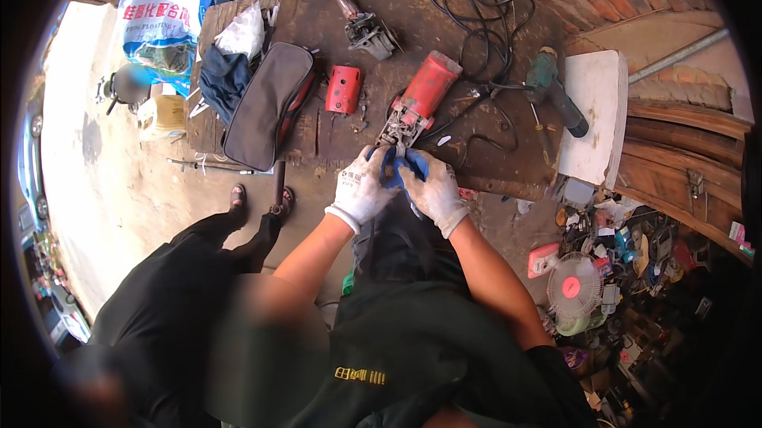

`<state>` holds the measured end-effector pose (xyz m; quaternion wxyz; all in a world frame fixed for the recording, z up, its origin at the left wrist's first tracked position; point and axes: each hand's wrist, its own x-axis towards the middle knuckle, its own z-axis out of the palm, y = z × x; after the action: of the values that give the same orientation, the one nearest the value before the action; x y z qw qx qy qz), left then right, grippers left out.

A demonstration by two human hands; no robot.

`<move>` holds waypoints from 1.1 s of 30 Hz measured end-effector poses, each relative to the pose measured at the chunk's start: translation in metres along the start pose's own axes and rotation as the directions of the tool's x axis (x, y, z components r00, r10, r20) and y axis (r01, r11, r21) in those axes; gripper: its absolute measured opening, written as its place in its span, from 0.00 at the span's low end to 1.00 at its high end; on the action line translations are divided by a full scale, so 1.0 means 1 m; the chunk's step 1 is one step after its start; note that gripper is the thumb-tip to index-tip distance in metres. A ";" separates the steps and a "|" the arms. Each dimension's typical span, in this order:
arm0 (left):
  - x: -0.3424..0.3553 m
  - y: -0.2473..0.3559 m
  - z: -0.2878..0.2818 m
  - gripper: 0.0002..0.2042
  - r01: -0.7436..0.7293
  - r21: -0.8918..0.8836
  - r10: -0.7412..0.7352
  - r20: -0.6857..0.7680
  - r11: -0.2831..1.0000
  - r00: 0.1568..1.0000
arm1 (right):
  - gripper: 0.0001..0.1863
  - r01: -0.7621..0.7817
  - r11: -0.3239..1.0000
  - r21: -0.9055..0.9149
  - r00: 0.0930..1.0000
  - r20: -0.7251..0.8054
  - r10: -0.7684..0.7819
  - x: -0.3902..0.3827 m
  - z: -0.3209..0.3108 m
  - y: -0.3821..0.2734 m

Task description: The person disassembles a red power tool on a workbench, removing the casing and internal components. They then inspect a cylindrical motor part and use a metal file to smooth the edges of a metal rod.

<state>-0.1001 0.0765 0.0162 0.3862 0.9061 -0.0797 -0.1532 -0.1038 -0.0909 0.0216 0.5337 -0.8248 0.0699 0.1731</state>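
Note:
A red power tool [429, 83] lies on the worn wooden workbench [508, 174], its dirty exposed metal front [397, 126] toward me. My left hand [365, 182] and my right hand [427, 186], in white gloves with blue palms, are closed together at that metal end; their fingertips partly hide what they grip. A loose red housing piece [344, 89] lies to the left of the tool, and a dirty metal tool assembly [367, 31] lies behind it. A screwdriver [541, 134] and a green-and-black power tool [548, 75] are at the right.
Black cable [484, 15] coils at the back. A dark bag [266, 107], cloth [222, 87] and a printed sack [165, 7] are at left. A white board [595, 118] is at right, above clutter and a fan [573, 301]. Another person in black [159, 301] stands at my left.

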 end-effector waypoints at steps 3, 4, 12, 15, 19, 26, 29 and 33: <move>0.005 -0.006 0.006 0.27 0.033 -0.069 -0.037 -0.057 0.997 0.998 | 0.18 0.108 0.993 -0.039 0.991 0.077 -0.105 0.002 -0.008 0.005; 0.006 -0.005 0.006 0.26 0.047 -0.098 -0.053 -0.066 0.994 0.996 | 0.18 0.140 0.989 -0.055 0.987 0.088 -0.135 0.003 -0.009 0.009; 0.001 -0.001 0.012 0.19 0.120 -0.243 -0.171 -0.205 0.963 0.964 | 0.25 -0.129 0.976 0.175 0.978 -0.138 0.154 0.030 -0.043 -0.001; -0.002 0.003 0.009 0.19 0.116 -0.193 -0.151 -0.178 0.974 0.972 | 0.30 0.084 0.951 -0.296 0.980 -0.146 -0.132 0.030 -0.046 -0.010; -0.001 0.009 0.010 0.23 0.103 -0.198 -0.136 -0.164 0.975 0.977 | 0.28 0.314 0.629 -0.711 0.946 0.178 -0.272 0.034 -0.039 -0.017; 0.001 0.006 0.022 0.20 0.084 -0.256 -0.154 -0.269 0.963 0.951 | 0.18 0.425 0.484 -0.765 0.879 0.222 -0.422 0.056 -0.045 -0.014; 0.001 0.012 0.019 0.19 0.134 -0.262 -0.200 -0.241 0.956 0.950 | 0.15 0.434 0.576 -0.692 0.860 0.129 -0.494 0.057 -0.047 -0.002; 0.001 0.011 0.021 0.17 0.153 -0.232 -0.211 -0.255 0.961 0.944 | 0.13 0.453 0.612 -0.648 0.823 0.040 -0.567 0.062 -0.054 0.003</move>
<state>-0.1062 0.0545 0.0098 0.4707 0.8764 0.0761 -0.0676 -0.0358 -0.1364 0.0163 0.2437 -0.9509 -0.1856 -0.0440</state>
